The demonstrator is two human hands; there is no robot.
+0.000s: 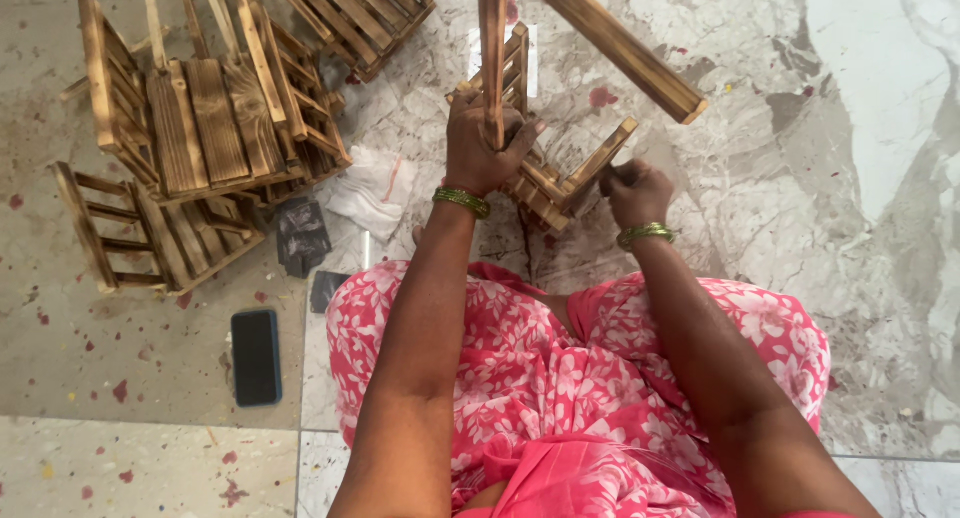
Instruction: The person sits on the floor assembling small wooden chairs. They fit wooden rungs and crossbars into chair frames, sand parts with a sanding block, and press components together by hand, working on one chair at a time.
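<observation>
A small scorched-wood slatted stand (560,173) rests on the marble floor in front of my knees. My left hand (485,138) is wrapped around one of its long upright wooden legs (492,48). A second long leg (620,48) slants off to the upper right. My right hand (635,190) is closed at the stand's lower right edge, fingers curled against the wood; whether a small tool is in it is hidden. Both wrists wear green bangles.
Several finished slatted wooden stands (210,128) are piled at the upper left. A white cloth (378,188), dark sandpaper pieces (303,236) and a black phone (256,356) lie on the floor to my left. My pink flowered garment (570,398) covers my lap.
</observation>
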